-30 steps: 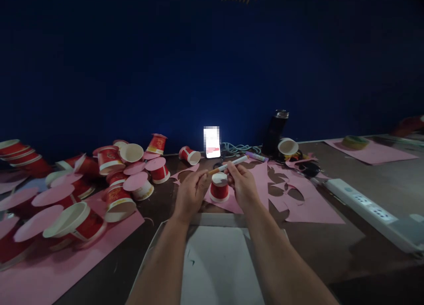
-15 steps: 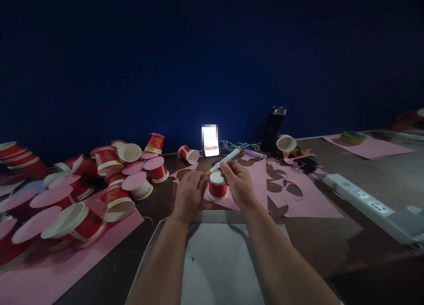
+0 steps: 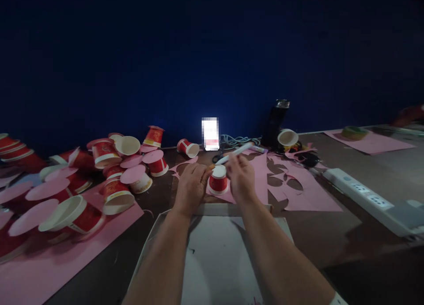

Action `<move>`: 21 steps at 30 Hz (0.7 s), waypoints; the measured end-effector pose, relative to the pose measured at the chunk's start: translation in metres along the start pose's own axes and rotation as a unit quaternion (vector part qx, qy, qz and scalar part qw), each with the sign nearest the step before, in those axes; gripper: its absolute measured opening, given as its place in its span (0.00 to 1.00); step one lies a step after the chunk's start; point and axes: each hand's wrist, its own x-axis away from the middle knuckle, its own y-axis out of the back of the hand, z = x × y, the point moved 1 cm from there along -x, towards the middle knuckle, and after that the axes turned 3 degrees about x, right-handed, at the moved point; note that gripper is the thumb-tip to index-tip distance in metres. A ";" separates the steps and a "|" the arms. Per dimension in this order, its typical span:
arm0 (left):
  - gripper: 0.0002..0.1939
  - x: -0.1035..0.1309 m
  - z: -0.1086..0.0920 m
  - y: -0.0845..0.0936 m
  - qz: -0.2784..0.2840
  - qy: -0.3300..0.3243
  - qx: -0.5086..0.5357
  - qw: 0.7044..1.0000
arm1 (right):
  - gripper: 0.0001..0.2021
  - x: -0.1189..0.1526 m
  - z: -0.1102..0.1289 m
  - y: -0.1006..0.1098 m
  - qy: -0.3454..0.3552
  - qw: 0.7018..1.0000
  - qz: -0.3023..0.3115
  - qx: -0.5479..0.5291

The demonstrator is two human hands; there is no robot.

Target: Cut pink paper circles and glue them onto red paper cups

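The right hand (image 3: 242, 176) grasped a slim white cylindrical marker (image 3: 244, 149), blurred and slanting, while the left hand (image 3: 191, 186) pinched a small orange cap-like piece (image 3: 211, 167) in its fingertips; between them, a red-and-white paper cup (image 3: 218, 184) stood upside down on a flat pink paper sheet (image 3: 260, 181)

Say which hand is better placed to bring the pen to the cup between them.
Probably the right hand: it holds the pen, slanting down toward the cup. The left hand holds what looks like the orange cap.
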 end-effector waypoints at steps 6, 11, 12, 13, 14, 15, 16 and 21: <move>0.15 0.007 0.023 -0.002 -0.001 0.217 -0.134 0.967 | 0.21 -0.026 -0.003 0.022 -0.010 0.971 -0.202 -0.125; 0.15 0.018 0.038 -0.015 0.197 0.308 -0.222 0.904 | 0.18 -0.017 -0.008 0.012 0.022 0.979 -0.148 -0.141; 0.14 0.020 0.041 -0.016 0.211 0.318 -0.219 0.898 | 0.18 -0.017 -0.009 0.012 0.005 0.976 -0.158 -0.151; 0.13 0.021 0.043 -0.017 0.216 0.327 -0.216 0.894 | 0.17 -0.018 -0.010 0.013 -0.016 0.973 -0.166 -0.159; 0.11 0.022 0.044 -0.018 0.208 0.332 -0.213 0.895 | 0.17 -0.019 -0.011 0.015 -0.035 0.971 -0.172 -0.163; 0.11 0.022 0.044 -0.018 0.182 0.327 -0.209 0.903 | 0.17 -0.020 -0.011 0.016 -0.049 0.970 -0.173 -0.161; 0.12 0.021 0.044 -0.017 0.136 0.311 -0.200 0.919 | 0.17 -0.021 -0.011 0.017 -0.056 0.971 -0.170 -0.157; 0.20 0.008 0.024 -0.010 -0.027 0.092 -0.015 0.995 | 0.16 -0.018 -0.006 0.015 -0.056 0.975 -0.155 -0.152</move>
